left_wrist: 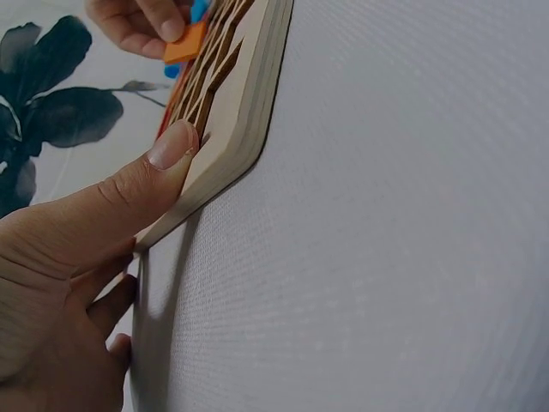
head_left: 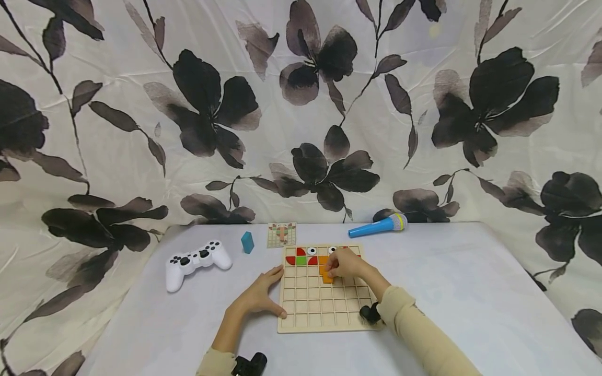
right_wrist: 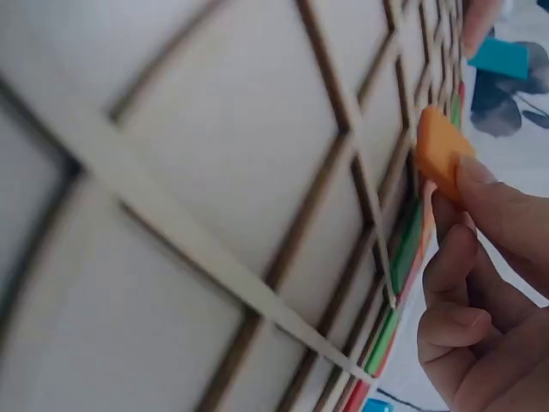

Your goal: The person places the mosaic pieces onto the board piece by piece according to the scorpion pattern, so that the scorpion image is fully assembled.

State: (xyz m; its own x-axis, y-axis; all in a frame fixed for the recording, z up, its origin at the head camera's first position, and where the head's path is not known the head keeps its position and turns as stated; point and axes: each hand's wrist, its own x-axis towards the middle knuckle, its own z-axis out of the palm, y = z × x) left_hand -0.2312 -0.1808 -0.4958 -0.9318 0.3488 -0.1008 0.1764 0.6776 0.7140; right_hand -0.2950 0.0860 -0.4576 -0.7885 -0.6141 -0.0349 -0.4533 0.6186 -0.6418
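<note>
A pale wooden grid board lies on the table, its far rows partly filled with red, green and orange tiles and round eye pieces. My right hand pinches an orange square tile between thumb and fingers, close over the middle columns. Beside the board's left edge is my left hand, fingers stretched along the side. Its thumb rests on the rim near the front left corner. Behind the board a pattern card shows a coloured figure on a grid.
A white game controller lies at the left, with a teal block to its right. At the back right is a blue toy microphone. A floral cloth hangs behind the table.
</note>
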